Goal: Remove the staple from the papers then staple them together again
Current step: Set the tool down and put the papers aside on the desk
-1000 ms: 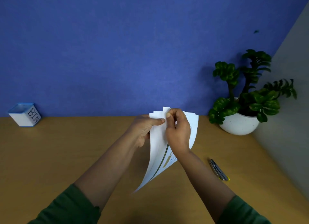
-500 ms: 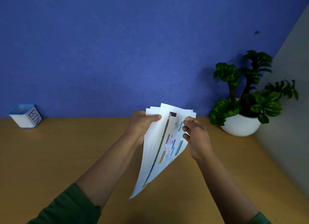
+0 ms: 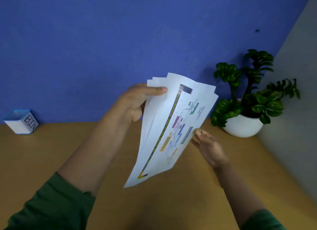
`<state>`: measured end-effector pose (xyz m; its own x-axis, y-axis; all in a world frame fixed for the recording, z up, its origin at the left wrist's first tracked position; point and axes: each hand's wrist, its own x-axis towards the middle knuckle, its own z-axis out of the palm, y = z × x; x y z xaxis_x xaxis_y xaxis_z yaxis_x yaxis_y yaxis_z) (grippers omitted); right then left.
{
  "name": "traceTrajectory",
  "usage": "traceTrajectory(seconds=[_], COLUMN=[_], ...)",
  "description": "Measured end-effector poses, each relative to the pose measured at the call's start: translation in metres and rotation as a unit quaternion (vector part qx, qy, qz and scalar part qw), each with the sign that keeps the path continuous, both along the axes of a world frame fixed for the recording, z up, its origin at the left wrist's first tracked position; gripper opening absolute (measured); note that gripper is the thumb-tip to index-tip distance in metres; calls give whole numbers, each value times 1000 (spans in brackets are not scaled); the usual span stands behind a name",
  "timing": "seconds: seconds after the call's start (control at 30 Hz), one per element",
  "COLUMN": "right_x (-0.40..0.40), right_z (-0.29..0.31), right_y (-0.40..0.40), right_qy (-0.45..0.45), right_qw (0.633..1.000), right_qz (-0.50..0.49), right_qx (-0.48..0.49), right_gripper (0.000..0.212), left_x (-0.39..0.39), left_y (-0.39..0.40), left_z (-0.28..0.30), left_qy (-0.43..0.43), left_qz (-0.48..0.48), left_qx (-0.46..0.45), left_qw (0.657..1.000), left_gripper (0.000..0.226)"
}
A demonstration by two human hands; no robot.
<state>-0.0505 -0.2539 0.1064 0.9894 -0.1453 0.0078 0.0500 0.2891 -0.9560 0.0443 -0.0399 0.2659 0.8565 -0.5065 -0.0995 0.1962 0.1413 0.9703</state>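
Head view: left hand (image 3: 137, 102) is gripping the fanned papers (image 3: 171, 130) at their top left corner, thumb on the front sheet, holding them above the desk (image 3: 68, 147). Right hand (image 3: 208, 146) is hovering beside their right edge, fingers loosely curled, possibly pinching something tiny; cannot tell.

Left hand (image 3: 137, 102) holds papers (image 3: 173, 126) above table (image 3: 51, 152); right hand (image 3: 208, 145) beside.

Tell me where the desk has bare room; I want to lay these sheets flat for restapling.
The widest bare patch of desk runs from the bin to the left forearm. Another lies near the front edge, between both arms. It is tight on the right, where the right hand and potted plant sit by the grey wall.
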Motion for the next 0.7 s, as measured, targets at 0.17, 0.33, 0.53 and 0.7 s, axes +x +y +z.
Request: traceTrajectory(seconds=[0.17,0.33,0.53,0.7], right_x=[8,11,19,22], right_z=[-2,-17,-31,-51], right_y=[-3,6,8,4], right_qy=[-8,42,139,224], right_qw=[997,999,987,958], right_qz=[50,6,-67,-129], right_qx=[54,27,-47,-127], right_gripper=[12,15,18,19], left_x=[24,47,63,40], left_y=[9,17,17,22], left_z=[-11,-49,-104,-169], left_qy=[36,61,89,177], left_qz=[47,146,198,128], left_qx=[-4,52,106,184], left_qw=[998,986,970,958], left_gripper=[9,5,39,32])
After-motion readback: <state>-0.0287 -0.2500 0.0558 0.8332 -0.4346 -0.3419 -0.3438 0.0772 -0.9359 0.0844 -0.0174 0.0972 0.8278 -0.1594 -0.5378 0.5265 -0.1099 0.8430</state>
